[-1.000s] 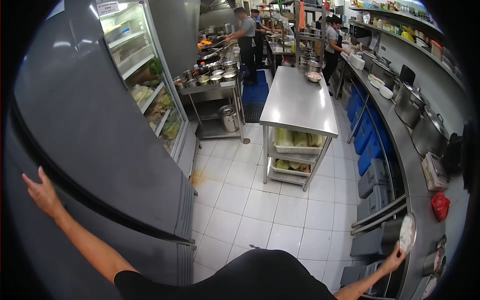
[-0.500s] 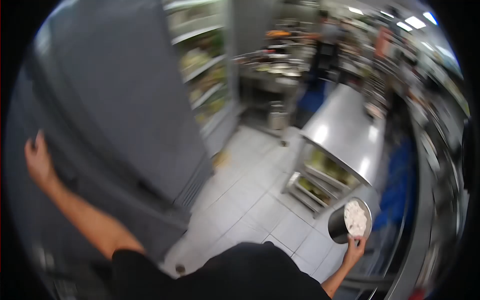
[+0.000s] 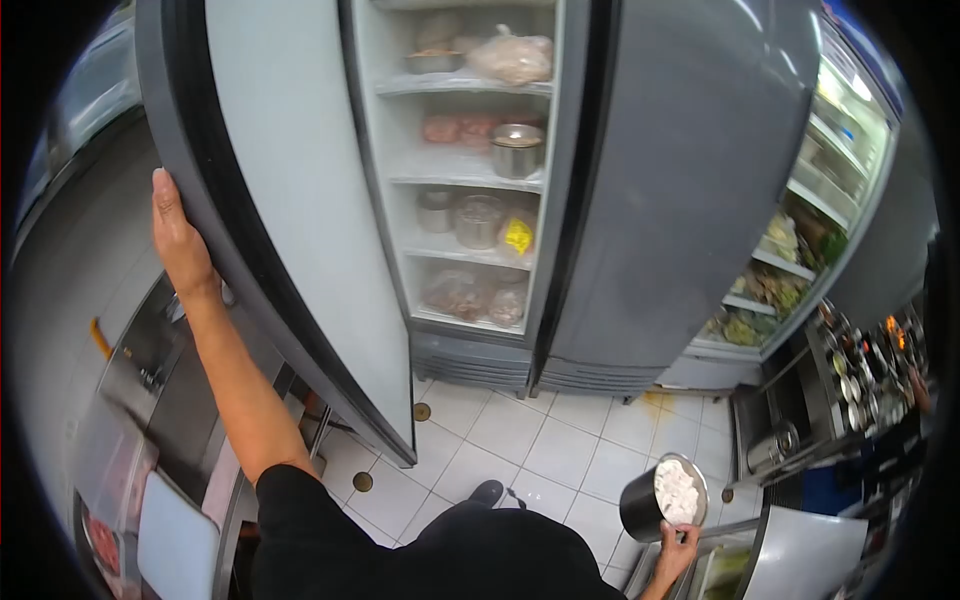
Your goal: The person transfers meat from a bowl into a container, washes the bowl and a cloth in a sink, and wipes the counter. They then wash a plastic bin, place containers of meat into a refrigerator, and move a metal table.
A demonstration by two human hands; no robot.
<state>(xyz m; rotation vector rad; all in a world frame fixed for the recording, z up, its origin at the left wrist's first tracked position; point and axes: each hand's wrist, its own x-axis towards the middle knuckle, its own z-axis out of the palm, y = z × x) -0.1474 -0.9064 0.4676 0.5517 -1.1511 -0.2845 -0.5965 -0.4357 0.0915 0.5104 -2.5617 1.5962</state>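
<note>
My left hand (image 3: pixel 180 235) grips the outer edge of a tall fridge door (image 3: pixel 300 200), which stands open. Low on the right, my right hand (image 3: pixel 679 548) pinches the rim of a round metal pot (image 3: pixel 640 505). Pale, lumpy food (image 3: pixel 677 491) lies inside the pot. Behind the open door, fridge shelves (image 3: pixel 465 168) hold bagged food (image 3: pixel 512 56), a metal pot (image 3: pixel 517 150) with pinkish packs beside it, and a bag with a yellow label (image 3: pixel 518 236).
A closed grey door (image 3: pixel 680 190) adjoins the open compartment. Further right is a lit display fridge (image 3: pixel 780 240). A steel table (image 3: pixel 805 550) stands at lower right, a sink counter (image 3: pixel 160 350) and white board (image 3: pixel 178 535) at left. Tiled floor (image 3: pixel 540 450) lies below.
The view has swung left to face the fridges. The fridge door now stands open with my left hand on its edge. The pot is still in my right hand.
</note>
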